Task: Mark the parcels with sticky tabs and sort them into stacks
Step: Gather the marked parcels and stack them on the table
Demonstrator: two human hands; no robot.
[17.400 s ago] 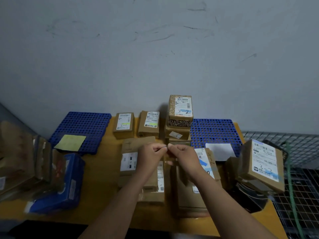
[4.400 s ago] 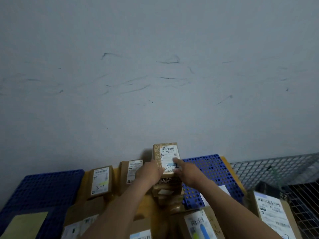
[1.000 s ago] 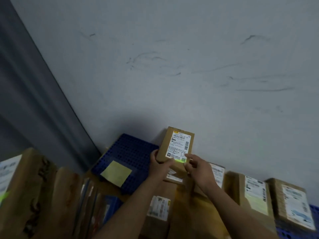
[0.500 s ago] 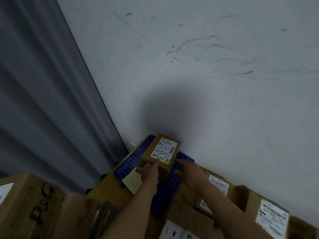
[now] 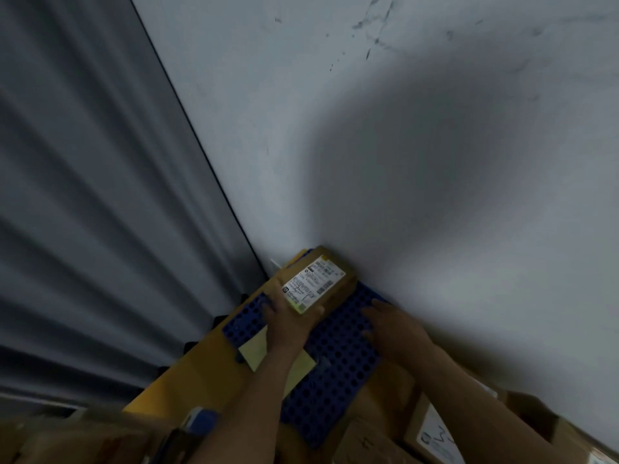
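I see the brown cardboard parcel [image 5: 330,291] label-up on the blue perforated mat [image 5: 338,363], long axis toward the wall [image 5: 402,162]. My left hand [image 5: 288,321] grips its near end; my right hand [image 5: 395,329] has its fingers relaxed.

A small brown cardboard parcel [image 5: 339,276] lies flat at the far corner of the blue perforated mat [image 5: 338,366], close against the wall, its long side running diagonally. A white shipping label [image 5: 313,283] with barcodes covers most of its top. At the label's near end sits a yellow-green sticky tab [image 5: 299,307]. The left hand [image 5: 288,318] grips the parcel's near end. A pale yellow sticky sheet [image 5: 255,353] lies on the mat's near edge, partly under the forearm. More brown parcels crowd the lower right. One [image 5: 433,433] shows a white label with handwriting, possibly a "3" — too blurred to be sure.
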